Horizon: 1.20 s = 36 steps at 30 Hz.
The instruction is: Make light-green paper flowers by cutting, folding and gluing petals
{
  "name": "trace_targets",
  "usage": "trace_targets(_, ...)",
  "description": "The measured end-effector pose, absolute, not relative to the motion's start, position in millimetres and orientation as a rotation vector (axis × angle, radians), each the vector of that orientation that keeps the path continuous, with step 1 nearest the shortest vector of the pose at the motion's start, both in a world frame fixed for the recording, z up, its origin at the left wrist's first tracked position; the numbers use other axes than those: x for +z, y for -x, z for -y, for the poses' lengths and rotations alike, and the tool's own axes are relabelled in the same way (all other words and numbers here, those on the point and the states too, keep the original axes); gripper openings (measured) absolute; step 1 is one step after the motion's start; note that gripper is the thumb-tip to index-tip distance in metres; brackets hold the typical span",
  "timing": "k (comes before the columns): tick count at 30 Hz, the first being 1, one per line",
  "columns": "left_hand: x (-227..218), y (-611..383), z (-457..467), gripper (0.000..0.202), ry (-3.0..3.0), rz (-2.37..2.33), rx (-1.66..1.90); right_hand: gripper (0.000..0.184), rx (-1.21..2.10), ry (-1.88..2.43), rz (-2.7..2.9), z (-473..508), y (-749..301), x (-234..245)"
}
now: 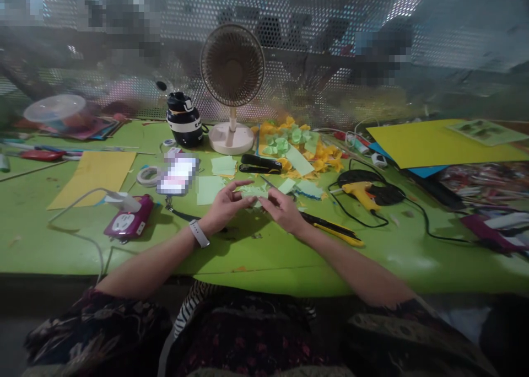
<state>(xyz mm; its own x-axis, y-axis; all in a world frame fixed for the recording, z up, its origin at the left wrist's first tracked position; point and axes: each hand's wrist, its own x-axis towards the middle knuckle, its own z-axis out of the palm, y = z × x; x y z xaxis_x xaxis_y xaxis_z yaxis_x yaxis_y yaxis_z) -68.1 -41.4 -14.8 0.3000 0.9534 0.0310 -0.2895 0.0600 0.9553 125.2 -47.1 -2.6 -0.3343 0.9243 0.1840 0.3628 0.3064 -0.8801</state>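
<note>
My left hand [226, 207] and my right hand [282, 209] meet over the green table [248, 250], both pinching a small piece of light green paper [253, 191] between the fingertips. A white band sits on my left wrist [199, 233]. Yellow-handled scissors [334, 229] lie just right of my right hand. More light green paper squares [209, 189] lie beyond my left hand.
A desk fan [232, 85] and a black-and-white bottle [184, 120] stand at the back. A pile of yellow and green paper flowers [297, 145], a black stapler [260, 164], a yellow glue gun [361, 192] with cable, tape roll [147, 176], yellow sheets [95, 176] and a purple socket [129, 221] surround my hands.
</note>
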Motion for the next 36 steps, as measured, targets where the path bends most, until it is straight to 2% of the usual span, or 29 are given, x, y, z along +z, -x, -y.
trace_targets(5,-13,69,40,0.067,-1.092,-0.784,1.098,0.026,0.879,1.100,1.964,46,-126,-5)
trace_targets(10,-11,71,41,0.061,-1.156,-0.875,1.069,0.028,0.776,1.050,2.055,46,-123,-6)
trace_targets(14,-10,71,42,0.064,-1.198,-0.853,1.063,0.027,0.903,1.028,2.020,47,-124,-4)
trace_targets(17,-10,71,41,0.064,-1.179,-0.834,1.065,0.028,1.129,1.072,1.885,48,-124,-1)
trace_targets(21,-10,72,39,0.049,-1.111,-0.796,1.101,0.028,1.363,1.085,1.597,46,-126,4)
trace_targets(25,-12,74,39,0.039,-1.212,-0.715,1.156,0.030,1.407,1.074,1.478,42,-129,5)
trace_targets(36,-17,75,39,0.043,-1.378,-0.760,1.165,0.024,1.416,1.065,1.441,43,-128,7)
